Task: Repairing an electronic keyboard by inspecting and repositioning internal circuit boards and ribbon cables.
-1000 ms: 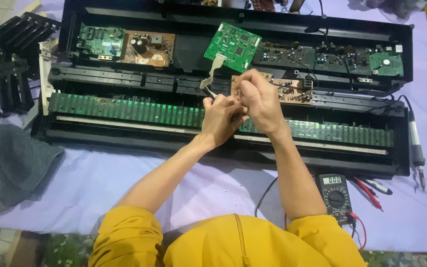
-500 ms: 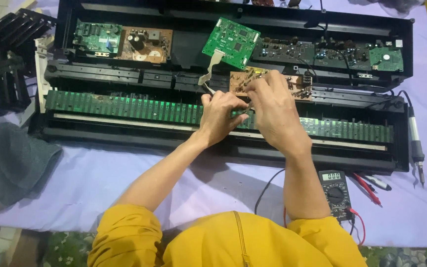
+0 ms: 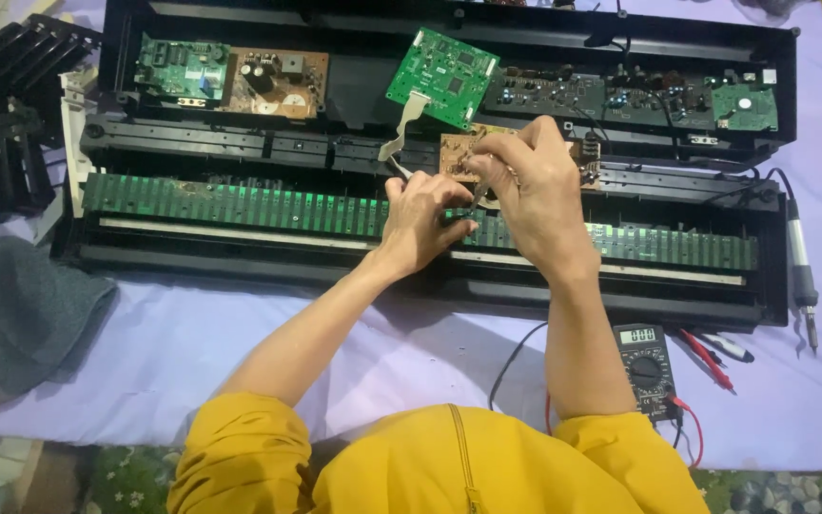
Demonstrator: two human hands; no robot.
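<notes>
Both my hands pinch at the small brown circuit board [image 3: 468, 152]: right hand [image 3: 535, 195] curled over it, fingers closed on a thin metal tool, tip hidden under my fingers; left hand [image 3: 425, 217] closed tight just beside, steadying something too small to tell. The board sits mid-length in the opened black keyboard case [image 3: 430, 276], between the tilted green circuit board [image 3: 444, 65] with its pale ribbon cable [image 3: 401, 124] and the long green contact strip [image 3: 240, 205]. Progress, my guess: case already open, keys off and stacked at the table's left edge [image 3: 7, 124], boards exposed; this board looks still under work, nothing closed up yet. Room: case fills most of the purple table cover [image 3: 192, 333]; near edge holds multimeter [image 3: 644, 366], red probes [image 3: 706, 357], right edge a soldering iron [image 3: 799, 271], left a grey cloth [image 3: 21, 314]. Open space lies near-left of my arms.
</notes>
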